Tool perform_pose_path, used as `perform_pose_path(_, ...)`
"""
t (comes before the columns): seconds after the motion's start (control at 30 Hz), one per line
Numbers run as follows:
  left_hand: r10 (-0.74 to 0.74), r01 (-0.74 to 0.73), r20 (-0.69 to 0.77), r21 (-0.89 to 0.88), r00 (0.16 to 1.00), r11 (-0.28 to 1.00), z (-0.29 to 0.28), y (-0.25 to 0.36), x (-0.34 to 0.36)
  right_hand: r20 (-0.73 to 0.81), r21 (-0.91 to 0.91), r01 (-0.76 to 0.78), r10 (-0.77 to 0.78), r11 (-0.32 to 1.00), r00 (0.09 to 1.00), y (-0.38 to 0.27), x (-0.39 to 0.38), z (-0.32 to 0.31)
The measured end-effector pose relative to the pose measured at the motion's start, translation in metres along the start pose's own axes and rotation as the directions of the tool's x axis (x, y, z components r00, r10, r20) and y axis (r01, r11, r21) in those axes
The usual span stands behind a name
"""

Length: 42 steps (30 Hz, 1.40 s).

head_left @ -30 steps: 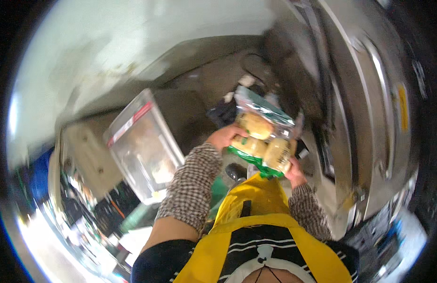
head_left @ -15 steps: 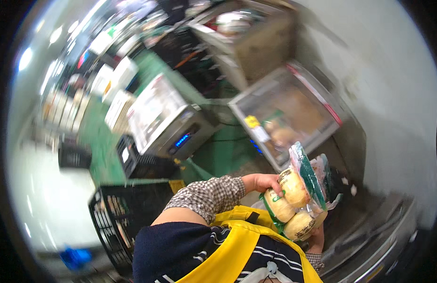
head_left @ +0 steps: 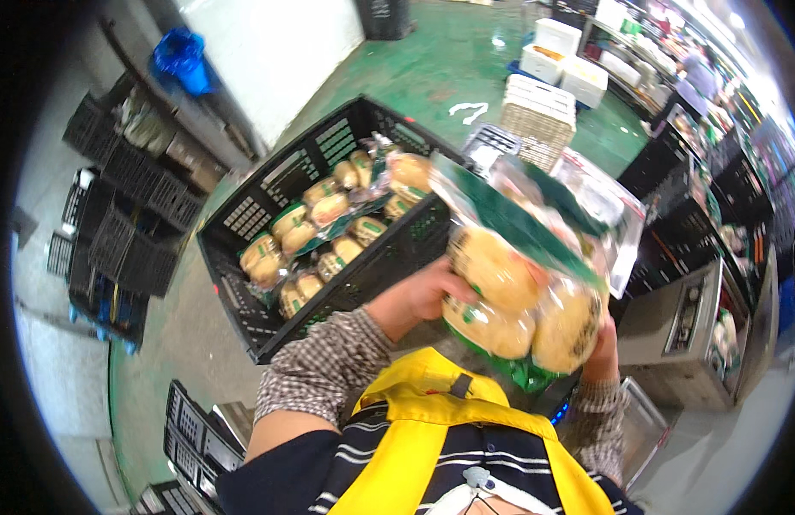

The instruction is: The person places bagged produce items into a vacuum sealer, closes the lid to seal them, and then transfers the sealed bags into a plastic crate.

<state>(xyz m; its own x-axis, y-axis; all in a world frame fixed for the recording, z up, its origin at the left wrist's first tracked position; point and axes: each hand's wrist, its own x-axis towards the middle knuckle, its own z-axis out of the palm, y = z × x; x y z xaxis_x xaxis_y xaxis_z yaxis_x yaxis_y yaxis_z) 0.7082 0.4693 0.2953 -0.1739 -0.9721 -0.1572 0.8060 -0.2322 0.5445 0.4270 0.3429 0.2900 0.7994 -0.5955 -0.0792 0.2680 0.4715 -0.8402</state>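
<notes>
In front of my chest is a clear, green-trimmed bag of potatoes (head_left: 492,270), with large yellow tubers showing through the film. My left hand (head_left: 429,290) grips its left side, thumb over the front. On the opposite side my right hand (head_left: 601,345) closes round the bag, its fingers partly hidden. Behind the front bag there appears to be a second bag's green band and film; how many bags I hold, I cannot tell. Left of my hands stands a black slotted crate (head_left: 228,233), where several similar potato bags (head_left: 329,209) lie in rows.
Beyond the held bag is a box-shaped machine with a white top (head_left: 622,257). Stacked pale crates (head_left: 535,120) and white foam boxes (head_left: 585,79) stand farther off on the green floor. Black crates (head_left: 123,189) are at left. A steel machine (head_left: 672,330) is at right.
My view has swung left, away from the sealing machine and wall, and the black potato crate has come in front of me. Both hands still hold the bag, now raised closer to the camera.
</notes>
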Motion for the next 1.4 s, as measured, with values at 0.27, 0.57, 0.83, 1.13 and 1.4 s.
perform_pose_path(0.27, 0.571, -0.571, -0.393, 0.131, 0.721, 0.811, -0.079, 0.119, -0.131, 0.615, -0.091, -0.544, 0.477, 0.834, 0.627, 0.03, 0.302, 0.138)
perform_pose_path(0.57, 0.525, -0.615, -0.762, 0.217, 0.379, 0.758, -0.144, 0.073, -0.17, 0.549, -0.426, -0.782, 0.817, 0.456, 0.177, 0.157, 0.38, 0.182)
perform_pose_path(0.83, 0.29, -0.623, -0.822, -0.098, 0.491, 0.776, -0.184, 0.061, -0.171, 0.323, -0.361, -0.913, 0.944, 0.192, 0.07, 0.178, 0.397, 0.181)
perform_pose_path(1.13, 0.076, -0.497, -0.917, -0.141, 0.391, 0.856, -0.228, 0.057, -0.197, 0.692, -0.718, 0.673, 0.293, 0.18, 0.66, 0.089, 0.471, 0.238)
perform_pose_path(1.4, 0.32, -0.426, -0.861, 0.138, 0.394, 0.894, -0.208, 0.085, -0.197, 0.878, 0.05, 0.985, 0.478, -0.164, 0.035, 0.104, 0.539, 0.3)
